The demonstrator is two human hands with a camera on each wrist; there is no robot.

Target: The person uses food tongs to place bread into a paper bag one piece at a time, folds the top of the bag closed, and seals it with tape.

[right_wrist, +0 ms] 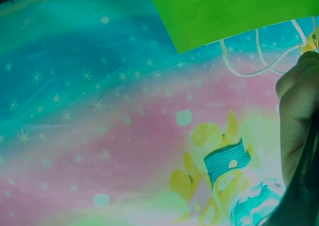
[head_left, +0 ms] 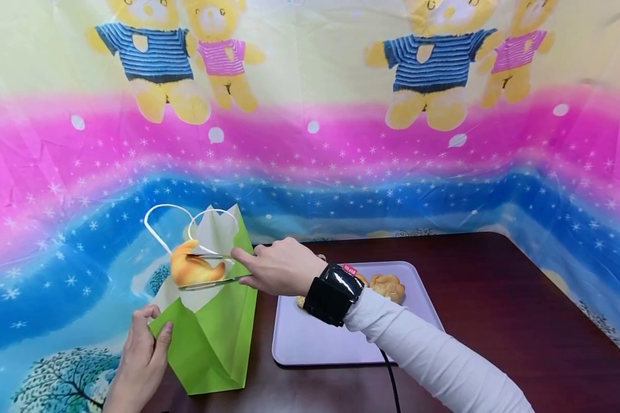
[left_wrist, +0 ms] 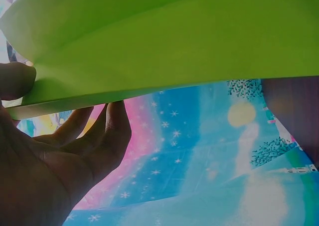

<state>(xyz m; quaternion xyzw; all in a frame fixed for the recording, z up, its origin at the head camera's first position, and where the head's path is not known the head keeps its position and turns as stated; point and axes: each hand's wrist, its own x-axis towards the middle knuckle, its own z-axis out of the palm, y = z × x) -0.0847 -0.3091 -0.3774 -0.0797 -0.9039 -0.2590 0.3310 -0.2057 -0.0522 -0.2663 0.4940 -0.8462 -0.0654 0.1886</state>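
My right hand grips a pair of metal tongs, whose two arms pinch a croissant right over the mouth of a green paper bag. With thumb and fingers my left hand pinches the bag's near left top edge. In the left wrist view the thumb lies against the green paper and the fingers sit beyond its edge. The right wrist view catches part of the right hand at its edge, beside the bag's white handles.
Right of the bag lies a lilac tray with bread rolls on it, partly hidden by my right wrist and its black band. A black cable runs over the dark wooden table. A printed cloth backdrop rises behind.
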